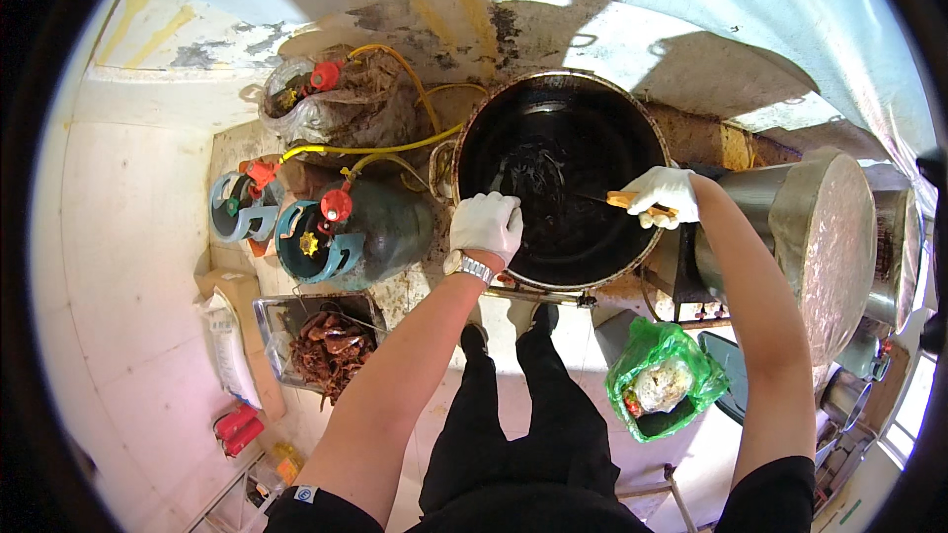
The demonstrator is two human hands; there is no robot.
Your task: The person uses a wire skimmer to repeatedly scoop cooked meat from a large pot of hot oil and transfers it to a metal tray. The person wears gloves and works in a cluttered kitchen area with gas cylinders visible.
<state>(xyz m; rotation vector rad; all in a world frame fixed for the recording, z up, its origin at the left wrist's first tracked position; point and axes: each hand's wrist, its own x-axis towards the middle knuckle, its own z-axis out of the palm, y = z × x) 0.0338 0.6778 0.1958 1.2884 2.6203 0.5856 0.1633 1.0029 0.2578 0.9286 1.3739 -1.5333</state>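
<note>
A large round metal pot [592,115] stands before me, its inside dark, with what looks like dark liquid and shiny streaks at the middle. My left hand [486,228], in a white glove, is closed at the pot's near left rim; whether it grips something there is hidden. In a matching glove, my right hand [664,198] holds the orange-yellow handle of a tool [622,200] over the right side of the pot. The tool's thin dark far part points left into the pot and is hard to make out.
Gas cylinders [385,233] with red regulators and yellow hoses stand left. Nearer lies a metal tray [278,311] of reddish-brown pieces, possibly meat. Right are a tall steel pot [829,252] with a plastic-wrapped top and a green bag-lined bin [692,422]. A burner frame [548,298] edges the dark pot.
</note>
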